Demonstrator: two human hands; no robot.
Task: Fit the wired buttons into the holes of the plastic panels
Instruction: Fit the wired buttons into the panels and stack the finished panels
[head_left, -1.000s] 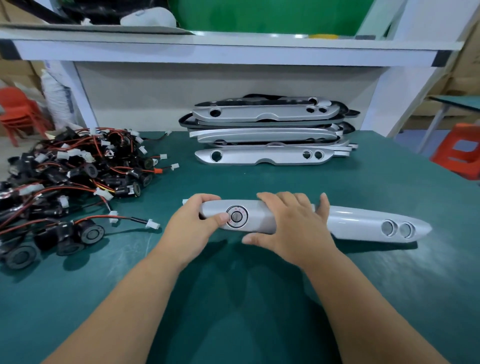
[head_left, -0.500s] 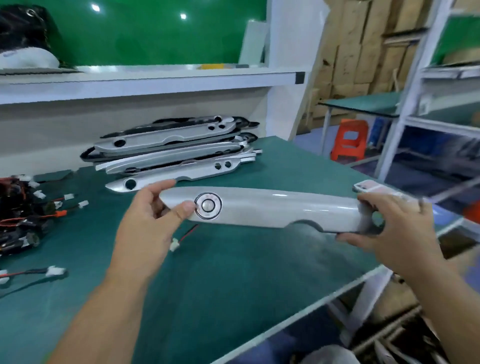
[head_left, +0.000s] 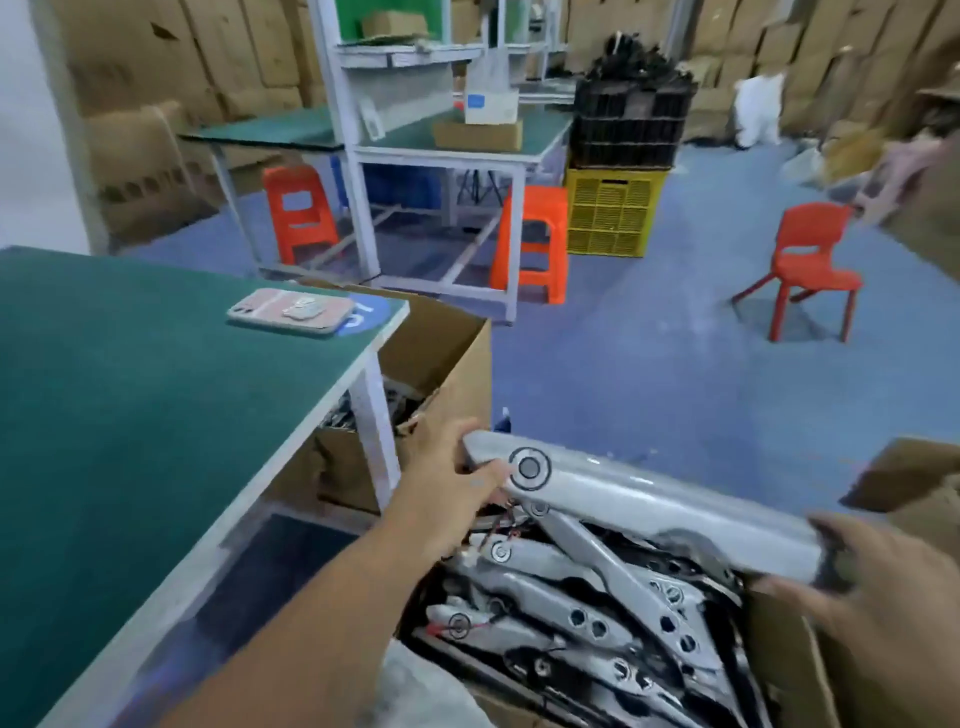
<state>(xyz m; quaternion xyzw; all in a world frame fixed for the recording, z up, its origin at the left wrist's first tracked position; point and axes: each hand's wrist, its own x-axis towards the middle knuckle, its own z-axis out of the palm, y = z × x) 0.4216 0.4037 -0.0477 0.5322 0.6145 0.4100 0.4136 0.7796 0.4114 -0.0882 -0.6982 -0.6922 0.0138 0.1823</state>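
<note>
Panel (head_left: 649, 512) held over box (head_left: 789, 660) of finished panels.
Left hand (head_left: 447, 483) and right hand (head_left: 883, 587) fingers grasping its ends; button (head_left: 529, 468) seated.

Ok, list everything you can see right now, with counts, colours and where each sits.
held panel: one, silver-grey, button fitted at its left end, over the carton
carton of finished panels: one, brown, on the floor right of the table; panel count unclear
second carton: one, brown, beyond the table leg
table: one, green top, left
phone: one, pinkish case, table's far corner
chairs and stools: four, orange-red, on the blue floor
crate: one, yellow, under black crates
left hand: grips the panel's left end
right hand: grips its right end
</note>
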